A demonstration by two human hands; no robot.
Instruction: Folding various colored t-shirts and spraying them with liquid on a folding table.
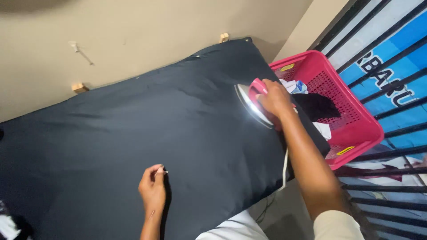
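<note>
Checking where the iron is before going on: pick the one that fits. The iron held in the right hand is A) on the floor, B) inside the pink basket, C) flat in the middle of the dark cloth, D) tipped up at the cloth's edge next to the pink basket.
D: the right hand grips the iron tipped up, soleplate showing, at the dark cloth edge beside the pink basket.

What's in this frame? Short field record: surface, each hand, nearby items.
surface: dark cloth spread flat, beside a beige wall
right hand: right hand grips the pink handle of an electric iron, soleplate tilted up off the cloth
left hand: left hand rests on the cloth, fingertips pinched together
cord: white cord hangs below the iron
basket: pink laundry basket holding clothes, next to black bars
</note>
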